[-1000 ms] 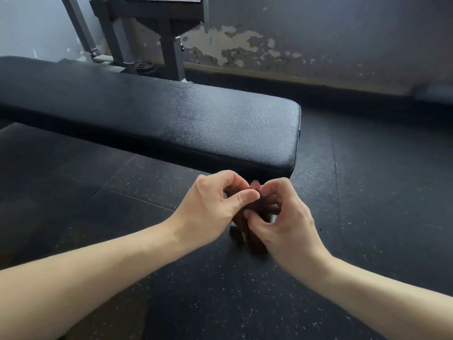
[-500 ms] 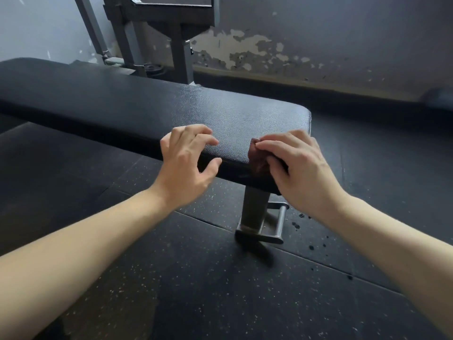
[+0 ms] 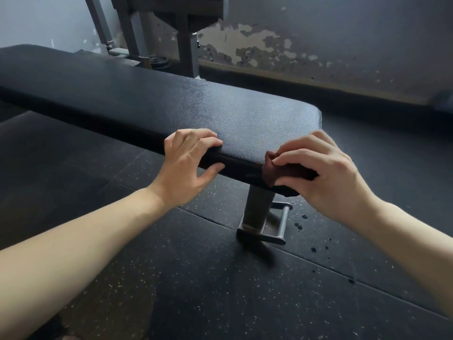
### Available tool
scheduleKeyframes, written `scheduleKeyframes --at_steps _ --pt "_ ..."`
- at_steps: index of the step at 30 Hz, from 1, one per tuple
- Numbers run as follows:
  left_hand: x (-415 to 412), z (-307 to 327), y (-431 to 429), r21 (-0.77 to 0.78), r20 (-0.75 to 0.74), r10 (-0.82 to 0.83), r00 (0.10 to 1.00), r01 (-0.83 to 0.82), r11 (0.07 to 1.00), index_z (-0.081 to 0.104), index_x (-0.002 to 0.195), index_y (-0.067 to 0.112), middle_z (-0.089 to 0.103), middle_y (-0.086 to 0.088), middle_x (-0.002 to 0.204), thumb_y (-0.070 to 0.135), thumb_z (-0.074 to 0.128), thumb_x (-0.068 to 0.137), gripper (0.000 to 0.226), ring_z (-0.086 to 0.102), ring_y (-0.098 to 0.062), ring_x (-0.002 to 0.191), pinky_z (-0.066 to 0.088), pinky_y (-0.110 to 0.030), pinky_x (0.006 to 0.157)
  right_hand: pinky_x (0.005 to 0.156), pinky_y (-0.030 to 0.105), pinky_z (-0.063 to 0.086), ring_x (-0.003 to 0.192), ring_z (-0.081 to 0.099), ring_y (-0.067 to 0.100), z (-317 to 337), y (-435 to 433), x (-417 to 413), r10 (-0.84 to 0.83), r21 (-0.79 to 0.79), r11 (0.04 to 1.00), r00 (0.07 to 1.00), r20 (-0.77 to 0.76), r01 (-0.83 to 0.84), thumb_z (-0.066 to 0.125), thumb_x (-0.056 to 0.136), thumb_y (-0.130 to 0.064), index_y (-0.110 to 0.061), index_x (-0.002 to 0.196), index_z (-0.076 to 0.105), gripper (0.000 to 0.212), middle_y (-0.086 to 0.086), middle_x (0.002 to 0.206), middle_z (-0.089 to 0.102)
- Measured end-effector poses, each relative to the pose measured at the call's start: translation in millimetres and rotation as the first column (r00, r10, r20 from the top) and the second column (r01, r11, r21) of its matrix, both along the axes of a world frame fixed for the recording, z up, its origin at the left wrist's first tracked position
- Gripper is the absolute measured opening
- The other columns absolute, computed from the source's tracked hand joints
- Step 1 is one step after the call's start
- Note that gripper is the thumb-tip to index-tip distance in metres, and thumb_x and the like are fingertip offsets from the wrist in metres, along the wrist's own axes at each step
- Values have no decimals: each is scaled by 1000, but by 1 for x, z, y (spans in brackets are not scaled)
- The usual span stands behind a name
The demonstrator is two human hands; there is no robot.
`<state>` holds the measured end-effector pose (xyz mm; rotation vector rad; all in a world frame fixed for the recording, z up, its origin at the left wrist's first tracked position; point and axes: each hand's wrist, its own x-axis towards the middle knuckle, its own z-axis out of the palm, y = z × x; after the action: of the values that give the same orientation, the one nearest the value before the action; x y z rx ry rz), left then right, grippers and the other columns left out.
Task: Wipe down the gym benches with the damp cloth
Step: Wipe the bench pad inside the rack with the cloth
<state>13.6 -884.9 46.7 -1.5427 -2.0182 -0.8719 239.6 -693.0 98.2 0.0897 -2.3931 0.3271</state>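
Cloth (image 3: 272,171), dark reddish brown and bunched up, lies against the near edge of the bench (image 3: 196,106), close to its right-hand end and just above the bench leg (image 3: 257,207). The right hand (image 3: 326,177) holds it there. Its fingers (image 3: 301,153) are curled close together over the top of the wad and the thumb sits lower, at the bottom edge of the pad, so the cloth is clamped between them. Only the left part of the cloth shows; the rest is hidden under the hand.

The left hand (image 3: 188,165) is on the same near edge, further left and apart from the cloth. Its fingers are bent and side by side with their tips on the black padded top. Its thumb presses the side face of the pad, so the hand grips the edge.

The leg stands on a dark speckled floor (image 3: 196,278), where a few dark drops (image 3: 300,225) lie just right of it. Behind the bench rise a grey metal frame (image 3: 183,45) and a wall (image 3: 343,45) with peeling paint.
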Motion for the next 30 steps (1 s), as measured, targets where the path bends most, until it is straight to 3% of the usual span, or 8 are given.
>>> scheduleKeyframes --at_steps 6,11,14,17,20,23,28,30 --pt "-2 -3 1 9 -17 -4 1000 4 1000 63 128 20 55 7 137 46 65 93 44 43 -20 130 21 -36 109 96 38 31 107 53 27 -11 -5 -7 -146 118 984 987 70 137 93 73 -25 -16 110 74 44 -1 117 66" --pt "-5 -3 1 23 -20 -23 1000 23 999 64 127 19 56 7 137 43 68 92 42 44 -20 128 25 -40 108 88 43 36 100 56 28 -12 -17 -18 -118 177 977 993 5 115 89 78 -13 -17 95 76 21 1 108 68" --pt "-8 0 -1 20 -33 -57 998 57 998 64 127 18 56 7 137 33 66 94 36 45 -20 127 26 -42 107 84 41 33 99 51 28 -10 -40 -41 -103 299 951 993 51 84 67 83 -8 -18 91 71 13 2 104 63" --pt "-10 0 -3 13 -52 -76 996 77 997 65 128 16 57 6 137 27 63 96 34 47 -22 127 27 -43 107 82 40 32 96 53 30 -5 -50 -49 -106 336 939 989 99 67 46 86 -17 -17 88 68 23 5 99 60" --pt "-12 -1 -3 29 -55 -71 996 73 997 66 128 17 58 6 137 28 64 97 33 47 -22 128 26 -43 108 82 40 32 93 53 29 -3 -37 -29 -111 353 933 990 87 73 67 88 -20 -19 87 70 3 5 97 61" --pt "-12 -2 -2 41 -57 -71 996 73 996 66 126 17 58 6 136 29 64 97 32 47 -20 127 25 -41 109 83 39 29 95 50 27 -5 -22 -7 -133 362 928 987 92 91 85 77 -15 -20 87 72 16 3 100 64" --pt "-13 -4 -3 55 -38 -31 999 33 998 64 125 15 56 4 137 33 65 95 35 43 -20 127 24 -37 107 85 41 30 98 44 24 -10 -37 -41 -90 426 904 991 97 41 71 80 -16 -18 81 72 3 2 98 63" --pt "-12 -4 -2 55 -40 -30 999 32 998 64 125 15 56 5 136 34 64 96 35 43 -21 127 24 -37 107 84 40 29 99 42 24 -10 -47 -60 -77 452 892 991 113 18 62 82 -17 -18 79 70 8 2 95 59"
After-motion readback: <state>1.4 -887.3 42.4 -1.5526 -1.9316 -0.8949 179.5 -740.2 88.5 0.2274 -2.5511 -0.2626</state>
